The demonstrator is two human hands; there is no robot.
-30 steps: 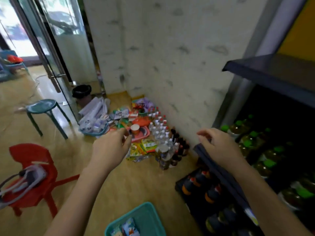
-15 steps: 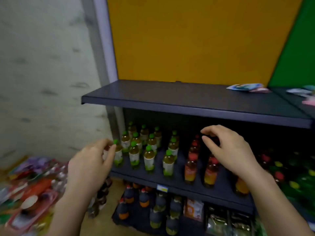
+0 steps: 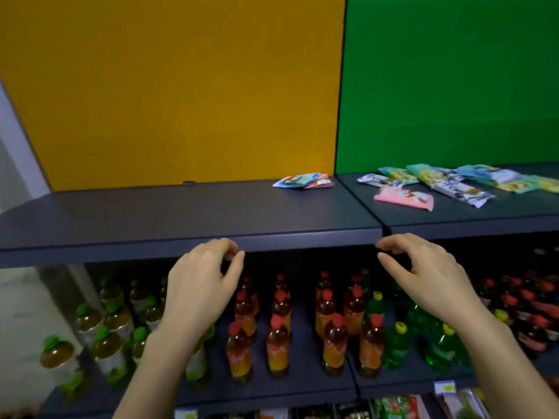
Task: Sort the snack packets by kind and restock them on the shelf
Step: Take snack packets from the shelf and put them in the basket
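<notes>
While both hands hang empty in front of the upper shelf (image 3: 181,213), the left hand (image 3: 201,285) and the right hand (image 3: 423,276) each with fingers loosely curled and thumb near the fingertips but pinching nothing, the snack packets (image 3: 453,179) lie unsorted on that shelf's green-backed section. Several overlap, with a pink packet (image 3: 403,198) nearest the front and a blue-and-red pair (image 3: 304,180) just across the seam on the yellow-backed side. The step seems to be a reach up to begin grouping. It would go best to lift one packet at a time by an edge, since the wrappers look thin and slick and would likely slide if pushed in a heap. Start with the near pink one, lay like on like, and keep the wrists above the lip so the drink bottles (image 3: 278,328) below are not knocked.
</notes>
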